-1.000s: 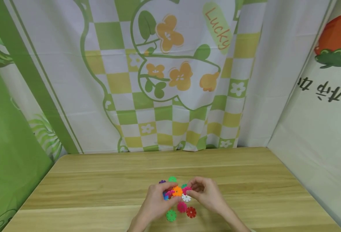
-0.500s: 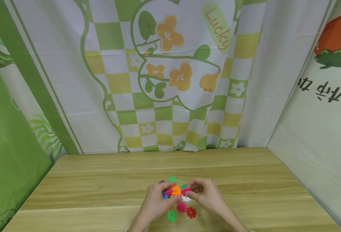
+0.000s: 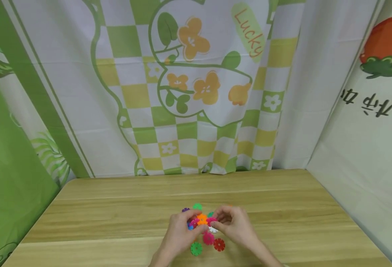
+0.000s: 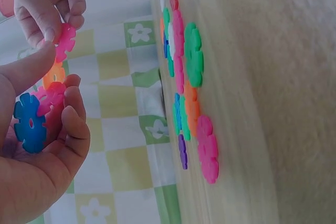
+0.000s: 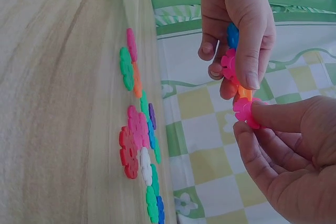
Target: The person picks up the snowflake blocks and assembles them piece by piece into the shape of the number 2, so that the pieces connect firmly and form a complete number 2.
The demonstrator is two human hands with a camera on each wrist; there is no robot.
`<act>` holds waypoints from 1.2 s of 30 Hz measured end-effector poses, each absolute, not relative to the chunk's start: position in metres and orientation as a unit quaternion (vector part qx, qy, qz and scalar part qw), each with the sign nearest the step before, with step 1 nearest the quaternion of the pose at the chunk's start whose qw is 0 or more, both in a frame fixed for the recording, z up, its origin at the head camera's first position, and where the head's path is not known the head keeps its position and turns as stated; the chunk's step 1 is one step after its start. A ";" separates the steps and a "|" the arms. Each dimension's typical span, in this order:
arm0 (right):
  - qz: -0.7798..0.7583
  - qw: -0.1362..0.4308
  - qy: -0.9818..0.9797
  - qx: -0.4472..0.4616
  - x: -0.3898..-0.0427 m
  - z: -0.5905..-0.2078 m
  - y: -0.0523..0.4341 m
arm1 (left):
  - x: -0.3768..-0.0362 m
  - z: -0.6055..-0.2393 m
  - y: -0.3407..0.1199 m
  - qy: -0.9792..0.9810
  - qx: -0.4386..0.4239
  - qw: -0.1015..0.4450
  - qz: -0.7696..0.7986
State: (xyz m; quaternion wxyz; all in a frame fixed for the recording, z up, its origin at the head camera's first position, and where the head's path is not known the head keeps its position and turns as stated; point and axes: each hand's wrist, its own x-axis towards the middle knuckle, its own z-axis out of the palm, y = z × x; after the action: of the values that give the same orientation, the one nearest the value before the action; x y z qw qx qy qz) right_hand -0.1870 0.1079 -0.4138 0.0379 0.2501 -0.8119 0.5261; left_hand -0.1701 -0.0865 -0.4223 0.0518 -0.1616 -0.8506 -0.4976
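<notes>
Above the wooden table [image 3: 116, 215], the left hand [image 3: 179, 231] curls its fingers round a small cluster of joined discs [image 4: 44, 100], blue, pink and orange. Just beside it, the right hand [image 3: 234, 224] pinches a single pink disc [image 5: 244, 111] against the cluster's orange piece. Below them, loose discs [image 3: 209, 241] lie flat on the table, near the hands.

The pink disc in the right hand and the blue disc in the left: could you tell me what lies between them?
In the left wrist view, an orange disc and another pink disc sit between the pink disc and the blue disc.
</notes>
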 end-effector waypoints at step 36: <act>0.509 0.053 -0.799 0.314 -0.189 -0.416 0.113 | -0.168 -0.419 -0.084 -0.767 -0.137 -0.088 -0.620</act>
State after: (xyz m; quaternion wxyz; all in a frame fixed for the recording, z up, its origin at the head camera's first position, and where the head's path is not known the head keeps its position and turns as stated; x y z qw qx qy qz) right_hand -0.1893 0.1132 -0.4158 0.0526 0.3143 -0.7994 0.5093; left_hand -0.1681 -0.0840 -0.4187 -0.0876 -0.1366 -0.7673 -0.6205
